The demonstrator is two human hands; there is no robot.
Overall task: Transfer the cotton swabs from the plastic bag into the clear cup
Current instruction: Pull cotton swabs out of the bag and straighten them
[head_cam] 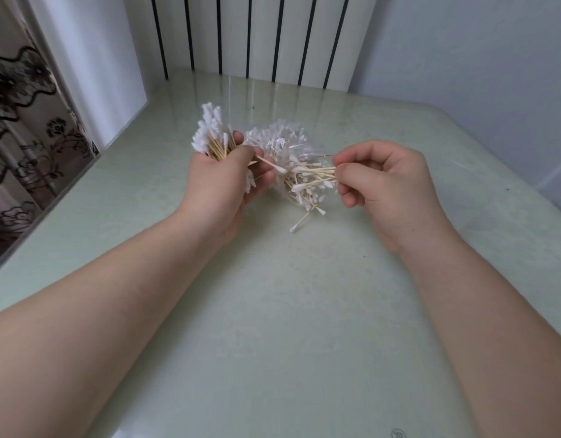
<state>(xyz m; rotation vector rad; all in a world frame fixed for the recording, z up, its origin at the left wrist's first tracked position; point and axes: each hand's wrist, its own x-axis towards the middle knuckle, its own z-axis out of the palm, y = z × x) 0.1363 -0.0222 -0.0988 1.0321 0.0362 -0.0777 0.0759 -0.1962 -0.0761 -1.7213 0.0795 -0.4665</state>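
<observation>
swabs (307, 180): wood, cotton | bag (274, 142): clear, maybe plastic | table (288, 295): glossy

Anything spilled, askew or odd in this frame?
A tangle of cotton swabs lies loose on the table beside the crumpled plastic bag, sticks pointing every way. Also odd: no clear cup is in view, though the left hand and right hand both hold swabs.

A pale green, glossy worktop (304, 327) fills most of the frame, with soft reflections near its far edge. Behind it, at top centre, stands a white panel with black vertical stripes (260, 33). A plain blue-grey wall (468, 45) takes the upper right. At the left edge hangs a curtain with dark flower patterns (20, 128).
</observation>
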